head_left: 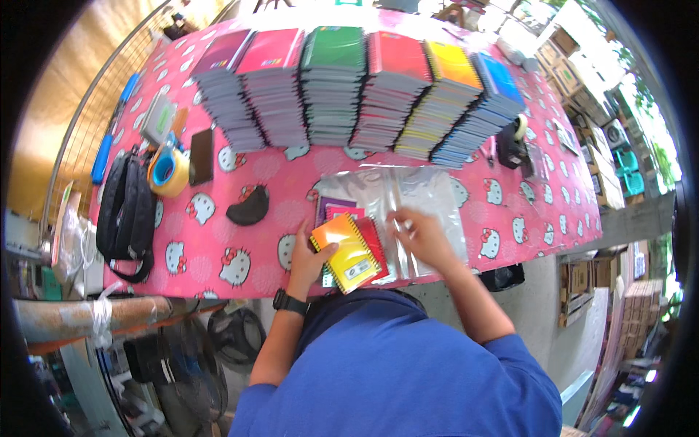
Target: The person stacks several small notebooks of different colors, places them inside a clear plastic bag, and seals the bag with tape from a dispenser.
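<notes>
Near the counter's (269, 175) front edge, the left hand's (307, 258) grip is holding a yellow spiral notebook (349, 256) over a red notebook (373, 242); the blurred right hand (424, 237) is hovering over clear plastic sleeves (441, 210), its hold unclear. Seemingly notebooks are being grouped, calling for squared edges.

Labels in front of you, none legible
On the yellow notebook (352, 249) at your left hand, you have a pale label (358, 270) with fine print, too blurred to read; the top covers of the pink stack (273, 95) and green stack (333, 91) show small printed marks, too tiny to make out.
</notes>
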The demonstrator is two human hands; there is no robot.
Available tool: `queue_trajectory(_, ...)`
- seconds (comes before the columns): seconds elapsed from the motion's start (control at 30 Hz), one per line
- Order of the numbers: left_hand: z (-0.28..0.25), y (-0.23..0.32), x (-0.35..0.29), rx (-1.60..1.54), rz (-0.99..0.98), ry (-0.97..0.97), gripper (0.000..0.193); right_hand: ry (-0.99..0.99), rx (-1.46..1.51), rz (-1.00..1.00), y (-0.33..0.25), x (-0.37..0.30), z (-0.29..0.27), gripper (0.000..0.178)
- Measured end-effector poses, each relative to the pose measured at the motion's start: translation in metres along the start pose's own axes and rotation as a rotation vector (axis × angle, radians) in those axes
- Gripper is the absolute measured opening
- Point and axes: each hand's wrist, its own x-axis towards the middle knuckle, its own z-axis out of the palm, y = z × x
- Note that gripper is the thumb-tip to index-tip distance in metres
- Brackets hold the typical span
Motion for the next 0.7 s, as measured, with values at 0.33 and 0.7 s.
queue_trajectory(0.33, 0.013, 0.012, -0.002, 0.119, 0.001, 0.111, 0.082, 0.433, -1.045, 0.226, 0.011, 0.159, -0.208, 0.055)
queue_trajectory(0.7, 0.009, 0.004, 0.004, 0.154, 0.001, 0.086, 0.080, 0.573, -0.557, -0.328, -0.001, 0.113, -0.266, 0.026)
